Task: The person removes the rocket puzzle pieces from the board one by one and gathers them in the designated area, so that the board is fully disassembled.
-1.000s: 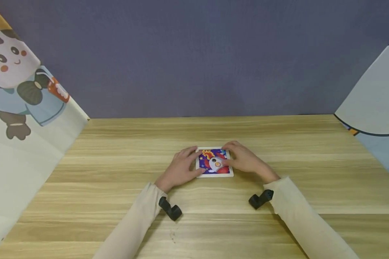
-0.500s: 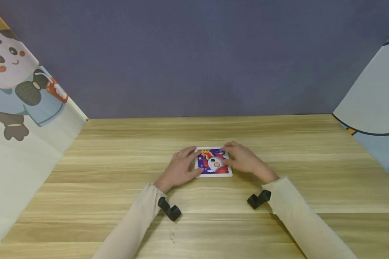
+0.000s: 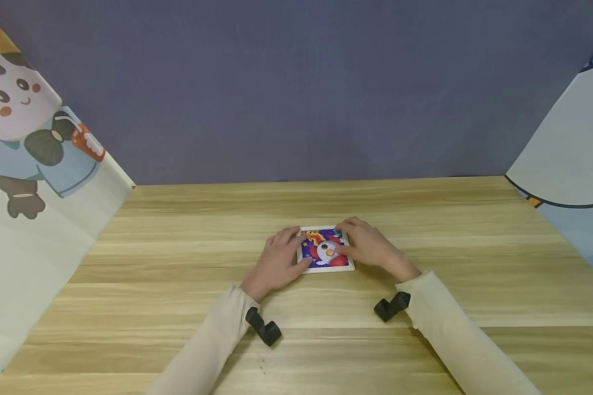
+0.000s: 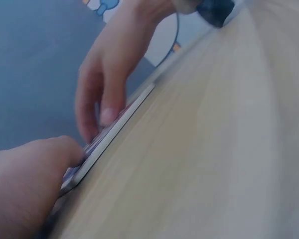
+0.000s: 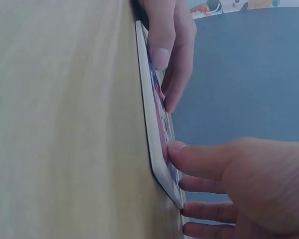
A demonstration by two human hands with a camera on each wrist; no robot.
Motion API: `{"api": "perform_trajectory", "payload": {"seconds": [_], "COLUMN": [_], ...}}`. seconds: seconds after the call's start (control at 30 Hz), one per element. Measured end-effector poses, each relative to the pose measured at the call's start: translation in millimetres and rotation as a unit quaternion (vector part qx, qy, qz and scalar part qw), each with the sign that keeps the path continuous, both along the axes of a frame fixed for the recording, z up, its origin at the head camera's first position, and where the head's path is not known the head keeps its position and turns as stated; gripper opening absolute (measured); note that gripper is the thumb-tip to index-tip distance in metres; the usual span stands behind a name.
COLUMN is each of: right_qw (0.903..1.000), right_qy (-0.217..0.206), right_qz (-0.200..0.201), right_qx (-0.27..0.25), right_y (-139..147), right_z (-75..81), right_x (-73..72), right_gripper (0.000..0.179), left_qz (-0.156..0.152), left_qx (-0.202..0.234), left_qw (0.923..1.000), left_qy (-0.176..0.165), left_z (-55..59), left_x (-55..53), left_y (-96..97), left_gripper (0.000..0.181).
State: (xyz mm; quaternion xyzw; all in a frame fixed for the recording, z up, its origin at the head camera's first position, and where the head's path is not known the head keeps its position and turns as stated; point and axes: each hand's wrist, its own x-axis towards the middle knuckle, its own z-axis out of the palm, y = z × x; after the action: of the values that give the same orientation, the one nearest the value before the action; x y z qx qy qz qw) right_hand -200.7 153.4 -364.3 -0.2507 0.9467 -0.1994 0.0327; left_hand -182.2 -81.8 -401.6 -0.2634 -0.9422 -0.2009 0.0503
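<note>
A flat square picture board point(image 3: 326, 253) with a white rim lies on the wooden table, printed with a round white-and-red cartoon figure on purple. My left hand point(image 3: 277, 262) holds its left side, the thumb on the lower left of the picture and the fingers at the upper left. On the opposite side my right hand point(image 3: 373, 247) grips the board, fingers at the top right edge. In the right wrist view its thumb point(image 5: 182, 152) lies on the picture while the other fingers bend at the board's edge. The board's underside is hidden.
The wooden table point(image 3: 178, 247) extends around both arms. A dark wall point(image 3: 296, 93) stands at its far edge, with cartoon-printed panels point(image 3: 44, 148) at the sides. A black wrist camera point(image 3: 264, 327) sits by the left cuff, another point(image 3: 392, 307) by the right.
The head view has shifted slightly. Both hands stay on the board, with only small shifts of the fingers and left wrist; the board keeps its place on the table.
</note>
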Motion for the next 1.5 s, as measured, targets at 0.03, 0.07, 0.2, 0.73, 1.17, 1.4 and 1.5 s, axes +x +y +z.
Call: {"api": "perform_trajectory", "payload": {"seconds": [0.03, 0.07, 0.2, 0.73, 1.17, 1.4, 1.5], "right_qw": [1.0000, 1.0000, 0.9998, 0.9969, 0.9905, 0.9896, 0.9893], "right_qy": [-0.001, -0.002, -0.007, -0.028, -0.045, -0.027, -0.015], "right_qz": [-0.002, -0.004, -0.008, -0.011, -0.053, -0.059, -0.061], "right_qx": [-0.003, -0.006, -0.018, -0.073, -0.119, -0.128, -0.132], "right_y": [0, -1, -1, -3, -6, -9, -10], "right_z": [-0.4, -1.0, -3.6, -8.8, -7.1, -3.7, -3.6], "right_x": [-0.3, -0.7, -2.7, -5.4, -1.9, 4.7, 7.6], "right_gripper": [0.051, 0.051, 0.050, 0.041, 0.050, 0.047, 0.042], "left_qz": [0.001, 0.002, -0.002, -0.028, -0.037, -0.039, -0.041], "left_qx": [-0.001, -0.001, 0.001, 0.004, 0.011, -0.002, -0.004], "left_qw": [1.0000, 1.0000, 0.9997, 0.9986, 0.9979, 0.9980, 0.9980], "left_qy": [0.005, 0.008, 0.023, 0.044, 0.052, 0.050, 0.047], "left_z": [-0.6, -0.8, 0.4, 1.3, 1.6, 1.6, 1.2], "left_x": [1.3, 2.7, 8.9, 15.7, 17.6, 20.8, 22.2], "left_y": [2.9, 6.1, 19.3, 32.0, 31.6, 30.9, 30.3], "left_gripper": [0.058, 0.056, 0.049, 0.044, 0.044, 0.044, 0.044]}}
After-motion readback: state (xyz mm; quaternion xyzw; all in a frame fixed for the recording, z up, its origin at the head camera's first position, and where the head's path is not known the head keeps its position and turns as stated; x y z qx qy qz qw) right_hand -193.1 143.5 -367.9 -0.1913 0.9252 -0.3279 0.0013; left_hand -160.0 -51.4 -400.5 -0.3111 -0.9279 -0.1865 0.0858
